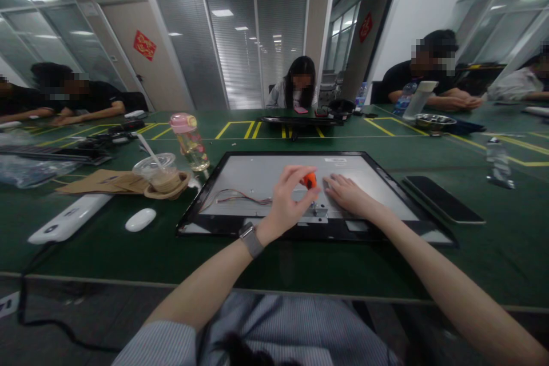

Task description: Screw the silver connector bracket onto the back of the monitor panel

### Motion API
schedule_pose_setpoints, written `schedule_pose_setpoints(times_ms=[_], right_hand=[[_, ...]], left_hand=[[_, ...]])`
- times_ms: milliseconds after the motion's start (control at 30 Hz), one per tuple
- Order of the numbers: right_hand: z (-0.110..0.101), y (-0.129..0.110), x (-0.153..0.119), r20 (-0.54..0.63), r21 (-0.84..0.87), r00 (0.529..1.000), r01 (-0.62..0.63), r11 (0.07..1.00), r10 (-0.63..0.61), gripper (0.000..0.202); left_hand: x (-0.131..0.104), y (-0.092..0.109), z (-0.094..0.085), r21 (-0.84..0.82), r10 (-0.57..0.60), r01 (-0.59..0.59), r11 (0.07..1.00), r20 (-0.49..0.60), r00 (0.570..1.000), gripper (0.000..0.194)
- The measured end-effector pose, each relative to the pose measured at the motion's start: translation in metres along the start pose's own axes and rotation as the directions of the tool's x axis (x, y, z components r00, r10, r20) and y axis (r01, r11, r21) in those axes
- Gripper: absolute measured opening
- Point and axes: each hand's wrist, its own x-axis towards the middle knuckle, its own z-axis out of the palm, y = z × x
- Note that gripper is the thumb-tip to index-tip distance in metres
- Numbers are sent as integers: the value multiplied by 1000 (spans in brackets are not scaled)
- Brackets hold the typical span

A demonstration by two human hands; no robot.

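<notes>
A monitor panel (257, 174) with a black frame and a grey metal back lies flat on the table in front of me. In my left hand (290, 197), thumb and fingers are closed around the orange handle of a short screwdriver (310, 180). It stands over a small metal bracket (315, 216) near the panel's front edge; whether its tip touches a screw is hidden. My right hand (346, 193) rests flat on the panel just right of the screwdriver, fingers stretched and holding nothing. Thin wires (240, 197) run across the panel's left part.
To the left are a plastic cup (160, 170) with a straw, a pink-lidded bottle (189, 140), a white mouse (140, 219) and a white power strip (68, 220). A black phone-like slab (444, 200) lies at the right. Several people sit around the green table (257, 266).
</notes>
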Motion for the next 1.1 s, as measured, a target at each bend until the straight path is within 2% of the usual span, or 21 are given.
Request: schedule_pose_setpoints(times_ms=[100, 233, 533, 667, 933, 1100], right_hand=[[1, -1, -1, -2, -14, 1000, 3, 1000, -3, 52], [0, 0, -1, -16, -2, 1000, 9, 1000, -9, 51], [0, 2, -1, -10, 11, 1000, 19, 1000, -19, 51], [-1, 1, -2, -20, 7, 1000, 21, 1000, -20, 51], [-2, 2, -1, -4, -5, 999, 31, 999, -32, 49], [2, 4, 0, -15, -1, 1000, 27, 1000, -27, 50]], left_hand=[[-1, -1, 2, 17, 40, -40, 999, -35, 999, 29], [-2, -1, 4, 59, -21, 24, 998, -47, 999, 27], [1, 3, -1, 22, 24, -24, 999, -5, 1000, 23], [1, 4, 0, 26, 34, -33, 999, -34, 999, 23], [-1, 6, 1, 54, -30, 29, 998, 8, 1000, 28], [-1, 3, 0, 43, 18, -18, 999, -6, 1000, 24]])
